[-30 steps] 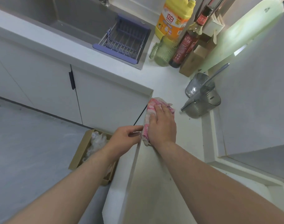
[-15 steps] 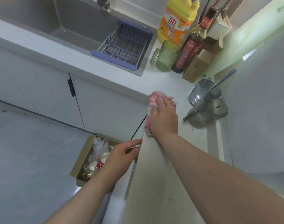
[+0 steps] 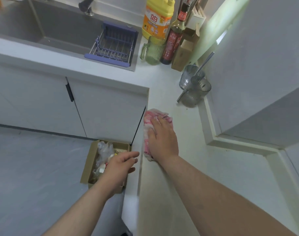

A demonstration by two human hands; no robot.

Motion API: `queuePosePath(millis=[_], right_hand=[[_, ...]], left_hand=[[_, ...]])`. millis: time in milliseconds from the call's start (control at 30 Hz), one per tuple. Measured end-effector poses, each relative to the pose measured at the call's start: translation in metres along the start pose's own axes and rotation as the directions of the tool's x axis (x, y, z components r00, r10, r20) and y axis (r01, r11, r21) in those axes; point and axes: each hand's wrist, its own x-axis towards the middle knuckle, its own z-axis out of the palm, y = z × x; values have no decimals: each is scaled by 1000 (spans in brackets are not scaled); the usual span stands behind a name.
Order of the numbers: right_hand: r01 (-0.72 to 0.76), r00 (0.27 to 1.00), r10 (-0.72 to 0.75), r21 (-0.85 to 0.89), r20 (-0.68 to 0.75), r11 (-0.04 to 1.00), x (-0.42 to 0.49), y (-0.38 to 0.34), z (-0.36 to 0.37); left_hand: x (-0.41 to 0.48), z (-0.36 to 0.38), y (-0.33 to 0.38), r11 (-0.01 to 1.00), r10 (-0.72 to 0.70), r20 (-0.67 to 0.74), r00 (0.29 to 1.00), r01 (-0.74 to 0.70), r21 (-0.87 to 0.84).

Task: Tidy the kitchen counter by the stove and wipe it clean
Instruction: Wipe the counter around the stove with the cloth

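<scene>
Pink cloth (image 3: 149, 120) is lying on the surface (image 3: 187, 133), the right hand (image 3: 164, 140) pressing it with flat fingers (image 3: 158, 124). The left hand (image 3: 119, 166) is hovering beside the edge, fingers loosely spread.

You have a single view: the wide-angle camera worn on your head. It looks forward and steeply down, sitting close above the worktop (image 3: 162, 86) corner. The sink (image 3: 60, 28) lies at the far upper left of the view; nearer you than the sink, floor (image 3: 26, 167) fills the lower left.
</scene>
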Motion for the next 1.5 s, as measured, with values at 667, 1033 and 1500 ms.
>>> queuePosePath(millis=[667,1033,1500], right_hand=[[-104,994,103,20,41,994,-151,-2,-13],[-312,947,315,42,-65,949,-217,137,-72],[-216,976,216,44,13,975,-293,109,-66]], left_hand=[[-121,17,-24,988,93,134,987,-108,110],[-154,35,-52,981,154,-17,988,-151,123],[-198,32,-53,979,113,117,987,-131,158]])
